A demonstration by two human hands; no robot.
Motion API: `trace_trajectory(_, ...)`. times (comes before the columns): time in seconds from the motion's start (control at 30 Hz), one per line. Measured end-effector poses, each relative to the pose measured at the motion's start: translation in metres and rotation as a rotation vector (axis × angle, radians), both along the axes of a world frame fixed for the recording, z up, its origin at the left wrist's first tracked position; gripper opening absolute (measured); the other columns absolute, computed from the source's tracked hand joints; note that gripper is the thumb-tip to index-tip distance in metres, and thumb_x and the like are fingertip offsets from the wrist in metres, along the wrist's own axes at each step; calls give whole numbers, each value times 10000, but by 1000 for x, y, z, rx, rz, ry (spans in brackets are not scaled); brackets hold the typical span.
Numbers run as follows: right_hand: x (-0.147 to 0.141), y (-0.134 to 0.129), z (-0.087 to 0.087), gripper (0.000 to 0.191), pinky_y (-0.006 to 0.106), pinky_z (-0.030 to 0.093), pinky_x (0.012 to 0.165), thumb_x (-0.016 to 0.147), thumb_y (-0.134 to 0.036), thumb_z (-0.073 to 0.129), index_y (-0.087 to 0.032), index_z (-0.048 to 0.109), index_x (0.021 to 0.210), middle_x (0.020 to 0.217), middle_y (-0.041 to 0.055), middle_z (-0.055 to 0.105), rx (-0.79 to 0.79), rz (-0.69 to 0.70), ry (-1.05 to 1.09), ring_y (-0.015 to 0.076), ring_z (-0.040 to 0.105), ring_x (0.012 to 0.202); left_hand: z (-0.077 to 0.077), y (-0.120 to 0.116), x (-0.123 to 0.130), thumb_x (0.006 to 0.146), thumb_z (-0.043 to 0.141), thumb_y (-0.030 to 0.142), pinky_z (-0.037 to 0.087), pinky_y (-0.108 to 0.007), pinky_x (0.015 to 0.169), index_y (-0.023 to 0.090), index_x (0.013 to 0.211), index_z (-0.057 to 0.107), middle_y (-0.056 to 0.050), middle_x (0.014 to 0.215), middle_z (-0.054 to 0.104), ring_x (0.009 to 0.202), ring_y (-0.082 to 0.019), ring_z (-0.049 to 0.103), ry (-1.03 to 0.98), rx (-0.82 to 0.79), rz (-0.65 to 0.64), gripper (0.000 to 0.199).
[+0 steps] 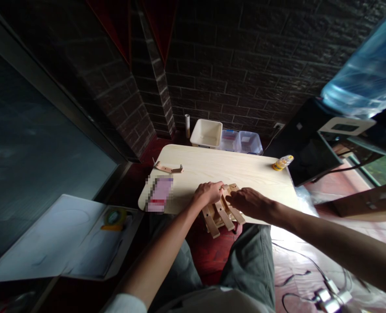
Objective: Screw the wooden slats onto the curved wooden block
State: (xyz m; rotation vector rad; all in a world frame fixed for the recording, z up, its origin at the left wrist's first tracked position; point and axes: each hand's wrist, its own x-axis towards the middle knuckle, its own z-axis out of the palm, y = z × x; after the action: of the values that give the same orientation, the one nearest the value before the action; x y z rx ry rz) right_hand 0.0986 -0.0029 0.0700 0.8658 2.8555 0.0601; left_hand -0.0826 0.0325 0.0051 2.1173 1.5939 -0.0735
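A wooden piece with several slats [224, 216] lies at the near edge of the light table, its slat ends sticking out over the edge. My left hand [209, 192] is closed on its upper left part, fingers curled round the wood. On the right side of the same piece, my right hand [246, 202] has its fingers bent in against the wood; what its fingertips hold is too small to make out. A curved wooden strip with upright ends [169, 168] rests at the table's left.
On the table [199, 163] are a blurred pink item [161, 194] at the left and a yellow-capped bottle [282, 162] at the right. Beyond the far edge stand a cream bin [206, 132] and clear bins [250, 142]. Cables [302, 256] lie on the floor at right.
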Motion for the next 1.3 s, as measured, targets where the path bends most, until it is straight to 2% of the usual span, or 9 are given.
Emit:
trace_trajectory(0.1, -9, -5, 8, 228, 290, 422, 598, 923, -95, 416, -125, 633, 983, 836, 104, 679, -4, -21, -88, 174, 616, 669, 0, 0, 1, 907, 378, 452, 483, -356, 815, 375, 1181, 569, -41, 1153, 685, 994, -258, 650, 2, -7, 4, 343)
trace_trajectory(0.3, -18, -3, 13, 232, 290, 442, 569, 942, -236, 464, -97, 635, 1010, 892, 157, 696, -32, -208, -134, 225, 665, 713, -2, 0, 2, 911, 360, 471, 486, -361, 815, 374, 1187, 571, -41, 1141, 687, 992, -263, 651, 10, 8, 1, 361)
trace_trajectory(0.47, -8, 1, 7, 305, 294, 469, 638, 877, -210, 525, -98, 581, 1155, 979, 155, 694, -77, -138, -78, 218, 665, 785, -5, -2, -1, 909, 337, 525, 485, -383, 813, 397, 1222, 555, -36, 1150, 682, 986, -277, 652, -5, 33, 6, 402)
trace_trajectory(0.57, -2, 2, 2, 345, 305, 461, 649, 887, -172, 484, -124, 542, 1224, 1029, 149, 681, -84, -69, -66, 213, 656, 819, -7, -2, -2, 907, 348, 524, 482, -382, 826, 414, 1248, 540, -27, 1165, 679, 1003, -273, 648, -10, 33, 9, 406)
trace_trajectory(0.73, 0, 6, -6, 262, 310, 408, 626, 942, -135, 389, -151, 582, 1118, 917, 110, 684, -27, 1, -78, 190, 624, 728, -9, 0, -3, 900, 363, 500, 481, -380, 819, 402, 1239, 536, -34, 1182, 672, 1011, -276, 643, -26, 30, -15, 394)
trace_trajectory(0.87, -1, 10, -11, 221, 301, 377, 598, 953, -231, 430, -135, 608, 1043, 860, 120, 687, -4, -38, -92, 183, 609, 668, -11, 2, -3, 897, 360, 497, 488, -370, 783, 379, 1172, 569, -42, 1143, 684, 962, -274, 653, -22, 25, -8, 365)
trace_trajectory(1.03, -2, 9, -5, 288, 296, 368, 583, 954, -295, 440, -95, 646, 929, 811, 153, 687, -42, -133, -129, 208, 639, 694, -11, 2, -1, 895, 374, 495, 489, -358, 790, 369, 1154, 582, -40, 1128, 691, 962, -267, 656, -14, 12, -1, 355)
trace_trajectory(1.17, 0, 10, -2, 320, 293, 377, 597, 949, -328, 452, -97, 624, 1088, 898, 165, 695, -33, -155, -151, 233, 656, 752, -7, 1, -1, 903, 375, 483, 487, -350, 795, 378, 1172, 579, -34, 1127, 692, 965, -259, 658, -11, 20, 3, 354)
trace_trajectory(1.3, 1, 11, -4, 316, 302, 392, 617, 947, -253, 446, -159, 564, 1224, 1018, 142, 680, -30, -60, -125, 213, 642, 779, -6, -1, -2, 905, 370, 475, 486, -353, 781, 377, 1170, 580, -35, 1108, 696, 949, -261, 661, -8, 36, -5, 352)
